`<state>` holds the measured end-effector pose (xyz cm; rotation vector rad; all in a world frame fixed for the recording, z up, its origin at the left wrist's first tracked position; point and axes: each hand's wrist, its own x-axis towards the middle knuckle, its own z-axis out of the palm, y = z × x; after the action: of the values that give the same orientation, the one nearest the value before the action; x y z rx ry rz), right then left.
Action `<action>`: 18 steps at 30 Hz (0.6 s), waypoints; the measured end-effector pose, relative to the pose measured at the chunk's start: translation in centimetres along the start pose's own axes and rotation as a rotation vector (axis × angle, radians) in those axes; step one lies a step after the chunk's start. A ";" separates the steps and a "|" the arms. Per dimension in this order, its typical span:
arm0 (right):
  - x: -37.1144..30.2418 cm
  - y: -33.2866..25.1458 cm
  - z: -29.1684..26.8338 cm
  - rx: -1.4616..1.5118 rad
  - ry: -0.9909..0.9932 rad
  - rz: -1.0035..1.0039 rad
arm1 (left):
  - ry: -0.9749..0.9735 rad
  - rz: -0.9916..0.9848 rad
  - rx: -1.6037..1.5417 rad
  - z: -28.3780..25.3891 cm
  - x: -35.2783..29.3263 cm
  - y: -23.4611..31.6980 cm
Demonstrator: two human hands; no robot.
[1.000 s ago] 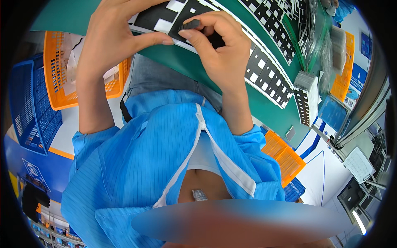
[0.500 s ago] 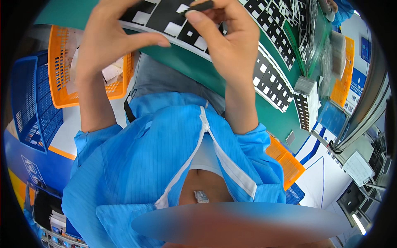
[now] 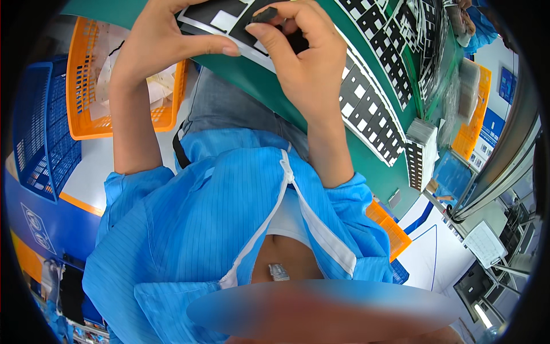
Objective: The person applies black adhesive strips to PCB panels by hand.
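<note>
My right hand (image 3: 306, 54) pinches a small dark piece (image 3: 265, 15) between thumb and fingertips; what kind of piece it is I cannot make out. Below it lies a black sheet with white squares (image 3: 226, 22) and a white border, along the near edge of the green table (image 3: 252, 80). My left hand (image 3: 157, 43) is over the left end of this sheet, its thumb stretched out along the near border and apart from the fingers. The upper picture edge cuts off its other fingertips. Nothing shows in its grip.
More black-and-white sheets (image 3: 372, 109) lie to the right, beside a stack of cards (image 3: 421, 135). An orange basket (image 3: 126, 136) with pale scraps stands at the left, next to a blue crate (image 3: 48, 132). Another person's hand (image 3: 465, 23) shows at the far right.
My right hand has shifted slightly left with the dark piece, nearer my left thumb. The view has tilted a little, so the sheets and baskets appear shifted.
</note>
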<state>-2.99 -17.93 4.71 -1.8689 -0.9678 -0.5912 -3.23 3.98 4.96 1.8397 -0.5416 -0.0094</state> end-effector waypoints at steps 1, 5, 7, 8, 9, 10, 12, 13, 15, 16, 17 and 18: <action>0.0 -0.6 -0.4 0.000 -0.001 0.002 | 0.000 -0.012 0.001 0.0 0.0 0.0; 0.7 -3.7 -2.0 0.519 0.058 1.025 | 0.035 -0.069 -0.094 0.2 -0.1 0.0; 0.8 -3.2 -2.5 0.575 0.243 0.980 | 0.111 0.333 -0.513 4.0 1.5 -4.5; 0.2 -1.2 -2.2 0.687 0.205 0.686 | 0.178 0.743 -0.942 5.3 2.3 -6.0; 0.6 0.2 -1.5 0.785 0.163 0.393 | 0.170 0.744 -0.943 3.8 2.2 -3.4; 0.3 0.3 -2.0 0.782 0.170 0.389 | 0.072 0.382 -0.467 1.3 1.1 -0.5; 2.4 -2.0 -2.2 0.356 0.038 0.923 | -0.011 0.019 0.011 0.0 0.1 1.0; 2.5 -1.8 -2.0 0.353 0.039 0.920 | 0.066 -0.032 -0.032 0.4 0.0 0.7; 2.7 -1.0 -1.7 0.294 -0.007 0.878 | 0.141 -0.076 -0.073 1.0 0.1 0.5; 2.8 -1.1 -1.5 0.209 -0.008 0.888 | 0.154 -0.060 -0.034 1.3 0.3 0.5; 2.7 -1.1 -1.4 0.209 -0.009 0.889 | 0.168 -0.047 0.005 1.4 0.4 0.5; 2.6 -1.1 -1.4 0.224 0.001 0.888 | 0.169 -0.048 0.004 1.5 0.4 0.6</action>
<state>-2.43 -17.87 7.78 -1.8557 -0.1228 0.0559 -3.46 2.30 5.07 1.8376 -0.3795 0.1137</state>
